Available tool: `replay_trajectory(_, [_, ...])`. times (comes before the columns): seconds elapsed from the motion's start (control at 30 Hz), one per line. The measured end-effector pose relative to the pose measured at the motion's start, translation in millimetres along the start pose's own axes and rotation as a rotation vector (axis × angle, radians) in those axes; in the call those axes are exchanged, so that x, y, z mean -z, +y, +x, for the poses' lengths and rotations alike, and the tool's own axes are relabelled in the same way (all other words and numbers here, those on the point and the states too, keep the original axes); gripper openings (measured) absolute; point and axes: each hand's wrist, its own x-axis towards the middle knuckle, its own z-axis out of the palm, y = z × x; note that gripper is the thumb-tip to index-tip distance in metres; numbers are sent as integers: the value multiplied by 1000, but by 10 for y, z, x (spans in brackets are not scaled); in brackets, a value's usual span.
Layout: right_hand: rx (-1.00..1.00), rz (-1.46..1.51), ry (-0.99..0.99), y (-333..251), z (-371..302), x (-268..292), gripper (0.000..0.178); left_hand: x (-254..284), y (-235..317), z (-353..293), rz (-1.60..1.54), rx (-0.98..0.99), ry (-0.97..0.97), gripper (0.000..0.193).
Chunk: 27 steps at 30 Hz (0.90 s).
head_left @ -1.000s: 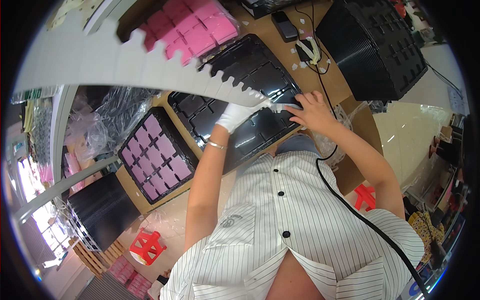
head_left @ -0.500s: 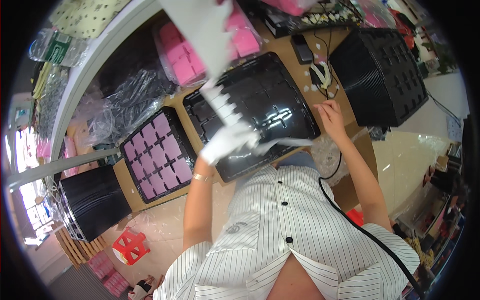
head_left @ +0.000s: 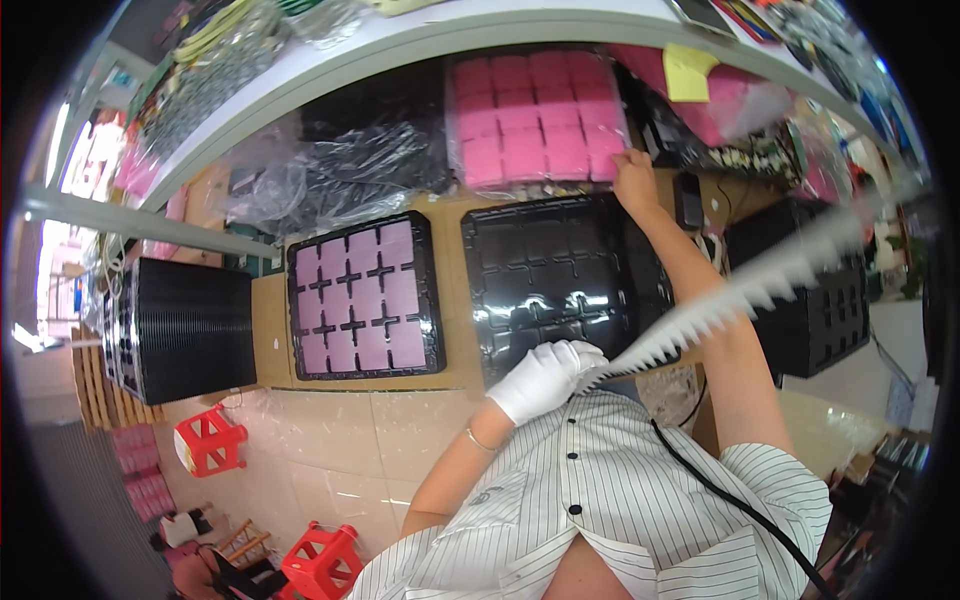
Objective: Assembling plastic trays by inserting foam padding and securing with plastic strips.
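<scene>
My left hand [head_left: 548,380], in a white glove, is closed on one end of a long white strip with a toothed edge [head_left: 735,300]. The strip is blurred and sweeps up to the right across my right forearm. Bare, my right hand [head_left: 633,180] reaches over the table, its fingers closed at the near right corner of a plastic-wrapped pack of pink blocks [head_left: 535,118]. Between my hands lies a glossy black moulded tray [head_left: 540,265]. Left of it is another black tray [head_left: 436,300] with light purple squares [head_left: 360,300] split by black cross-shaped ridges.
Tall stacks of black trays stand at the left [head_left: 195,325] and right [head_left: 800,290]. Crumpled clear plastic [head_left: 350,180] lies behind the trays. A shelf edge [head_left: 400,45] spans the far side. Red stools [head_left: 212,440] stand on the floor; a person is at lower left.
My right hand has moved from beside the black tray to the pink pack. The strip in my left hand has swung from pointing away to pointing right. The view has turned.
</scene>
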Motion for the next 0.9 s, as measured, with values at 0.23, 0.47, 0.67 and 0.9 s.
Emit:
replay_trajectory(0.23, [-20, -3, -180, -103, 200, -135, 65, -32, -317, -153, -107, 104, 161, 35])
replay_trajectory(0.47, [80, 439, -125, -146, 240, 18, 35, 125, -496, -188, -169, 196, 245, 35])
replay_trajectory(0.67, [370, 258, -177, 204, 282, 115, 29, 43, -545, -121, -231, 197, 229, 33])
replay_trajectory(0.9, [304, 525, -411, 348, 518, 108, 15, 104, -656, -54, -240, 180, 171, 29])
